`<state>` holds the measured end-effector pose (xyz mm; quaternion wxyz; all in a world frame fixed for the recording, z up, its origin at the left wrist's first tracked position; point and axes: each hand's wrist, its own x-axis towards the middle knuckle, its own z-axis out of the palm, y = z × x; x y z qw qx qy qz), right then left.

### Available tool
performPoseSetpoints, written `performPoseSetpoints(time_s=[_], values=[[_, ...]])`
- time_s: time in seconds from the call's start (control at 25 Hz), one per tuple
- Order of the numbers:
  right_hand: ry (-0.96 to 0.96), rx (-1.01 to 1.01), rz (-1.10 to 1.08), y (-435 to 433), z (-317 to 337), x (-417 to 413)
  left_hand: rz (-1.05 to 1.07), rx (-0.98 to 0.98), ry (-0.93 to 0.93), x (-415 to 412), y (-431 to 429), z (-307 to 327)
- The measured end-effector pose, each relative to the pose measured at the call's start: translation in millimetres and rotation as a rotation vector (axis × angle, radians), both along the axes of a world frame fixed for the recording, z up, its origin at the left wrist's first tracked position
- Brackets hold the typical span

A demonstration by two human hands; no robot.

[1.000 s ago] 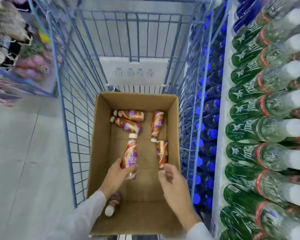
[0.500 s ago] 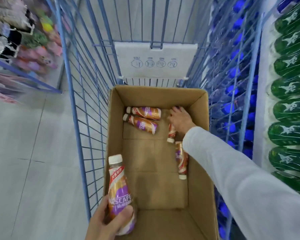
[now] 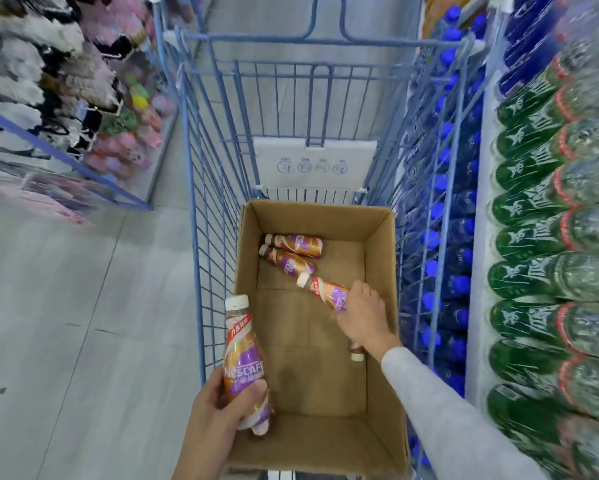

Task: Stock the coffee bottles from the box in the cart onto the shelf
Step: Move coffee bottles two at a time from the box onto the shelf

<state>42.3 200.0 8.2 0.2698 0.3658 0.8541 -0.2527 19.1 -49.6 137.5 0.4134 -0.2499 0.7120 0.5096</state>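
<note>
Head: left hand (image 3: 218,408), right hand (image 3: 362,315) grip bottles (image 3: 242,344).

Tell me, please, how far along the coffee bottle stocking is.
The box looks mostly emptied. The left hand holds an upright bottle; the right hand grips a tilted bottle. Left: two far bottles lying down and a half-hidden bottle under the right wrist.

You grip in your left hand (image 3: 218,407) a brown-and-purple plastic coffee bottle (image 3: 243,355) lettered "NESCAFE" in white, over the near left edge of the brown cardboard box (image 3: 315,220). Just beyond the box, a white plastic placard (image 3: 315,152) reads "ON"; its other captions blur.
</note>
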Motion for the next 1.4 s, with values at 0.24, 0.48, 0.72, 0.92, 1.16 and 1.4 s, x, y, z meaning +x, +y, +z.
performPoseSetpoints(time_s=[0.24, 0.48, 0.72, 0.92, 1.16, 1.4], values=[[0.318, -0.779, -0.811, -63.4, 146.6, 75.4, -0.005, 0.111, 0.147, 23.2, 8.6, 57.2], [0.547, -0.843, -0.915, -96.5, 227.8, 124.6, -0.134, 0.282, 0.205, 43.4, 13.7, 108.9], [0.814, -0.648, -1.022, -142.5, 273.7, 175.5, -0.381, 0.465, 0.281, 75.4, -6.7, 149.7], [1.021, -0.554, -1.187, -199.6, 301.5, 240.1, -0.576, 0.575, 0.294, 112.0, -34.4, 166.5], [1.210, -0.388, -1.471, -259.2, 335.1, 336.9, -0.883, 0.719, 0.258, 192.0, -38.0, 198.5], [1.359, -0.088, -1.680, -312.9, 363.0, 451.0, -1.222, 0.813, 0.153, 303.1, -26.2, 216.9]])
